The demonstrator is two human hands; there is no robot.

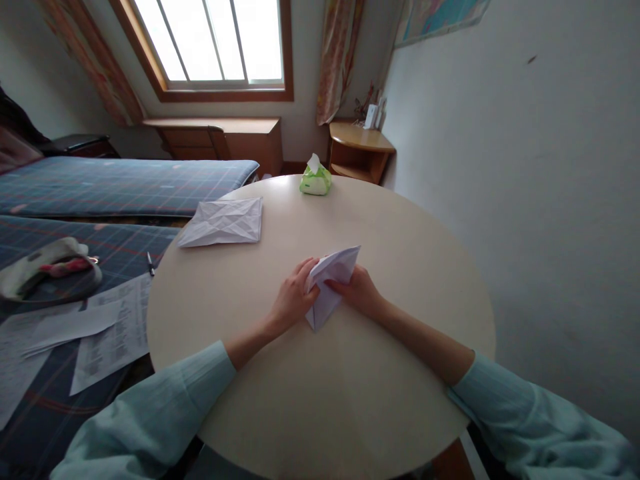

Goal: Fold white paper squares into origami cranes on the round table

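A folded sheet of white paper [327, 303] is held between both hands just over the round table [320, 393]. Its layers stand partly apart, with one corner pointing up to the right and another down toward me. My left hand [296, 293] grips the left edge, thumb on the near face and fingers behind. My right hand [361, 292] pinches the right side, its thumb pressed into the fold; its other fingers are mostly hidden behind the paper. On the table's far left lies a creased stack of white paper [225, 221], apart from both hands.
A green tissue pack [315, 179] stands at the table's far edge. To the left, a plaid bed [125, 233] carries printed sheets [113, 327], a pen [151, 264] and a pale bag [55, 267]. A white wall [560, 200] rises close on the right.
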